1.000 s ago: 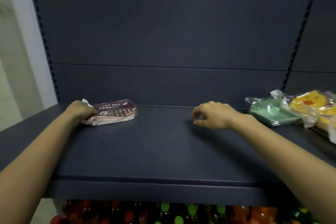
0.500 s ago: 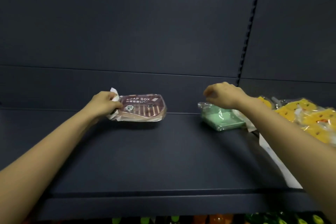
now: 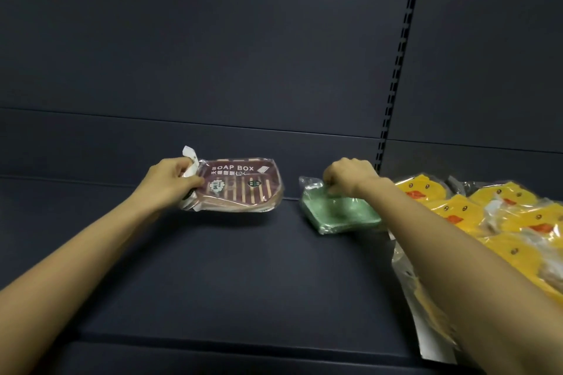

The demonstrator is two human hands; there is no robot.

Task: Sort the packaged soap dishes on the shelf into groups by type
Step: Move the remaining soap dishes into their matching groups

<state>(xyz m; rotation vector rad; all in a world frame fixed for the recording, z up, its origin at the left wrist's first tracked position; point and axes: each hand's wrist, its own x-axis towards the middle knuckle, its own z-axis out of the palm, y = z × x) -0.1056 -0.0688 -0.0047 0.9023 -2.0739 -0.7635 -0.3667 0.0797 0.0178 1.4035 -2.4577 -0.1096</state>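
Observation:
A brown "SOAP BOX" package (image 3: 243,184) in clear wrap is lifted slightly above the dark shelf (image 3: 231,277) near the back wall. My left hand (image 3: 170,181) grips its left end, thumb on top. Just to its right lies a green soap dish in a plastic bag (image 3: 335,216). My right hand (image 3: 350,176) is over the bag's back edge with its fingers curled down into the plastic, pinching it. Several yellow duck-faced packaged dishes (image 3: 487,216) are heaped at the right end of the shelf, beside my right forearm.
The shelf's dark back panel (image 3: 243,55) rises right behind the packages, with a slotted upright post (image 3: 396,70) right of centre. The shelf's front lip (image 3: 213,350) runs along the bottom. Clear wrap from the duck pile (image 3: 426,298) spills towards the front edge.
My right hand has dropped onto the green bag and closed its fingers on the plastic. The left hand keeps hold of the brown package. The camera has shifted slightly right.

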